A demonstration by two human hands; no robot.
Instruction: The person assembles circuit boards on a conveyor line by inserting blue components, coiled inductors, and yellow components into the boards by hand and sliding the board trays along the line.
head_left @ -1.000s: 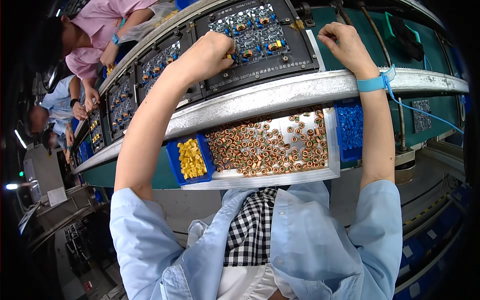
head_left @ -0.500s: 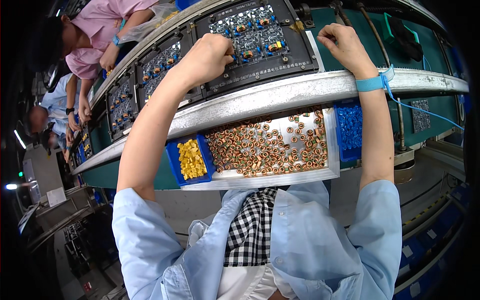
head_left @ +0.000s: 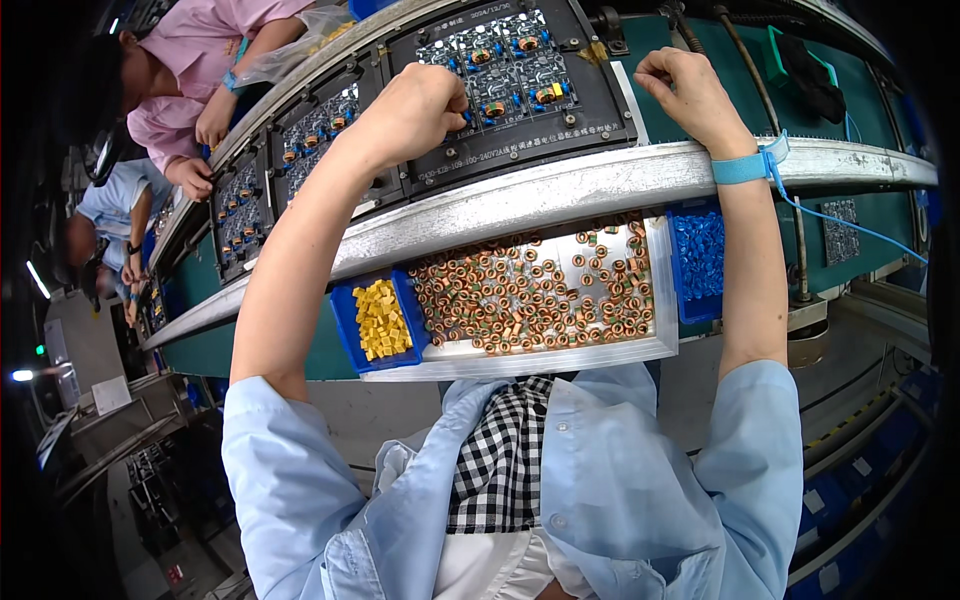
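My left hand is closed, with its fingertips bent down at the left edge of a group of circuit boards in a black fixture plate. Whatever it pinches is hidden behind the fingers. Those boards carry copper-wound ring coils, small blue parts and one yellow block. My right hand, with a blue strap at its wrist, hovers just right of the plate. Its fingers are curled together toward the thumb; I cannot make out anything between them.
Below the metal rail sits a tray of ring coils, between a blue bin of yellow blocks and one of blue parts. More loaded fixtures run leftward, where co-workers stand. A blue cord trails right.
The fixture plate has shifted very slightly left, and my left hand with it. A co-worker in pink has raised a hand away from the far boards. My right hand stays in place.
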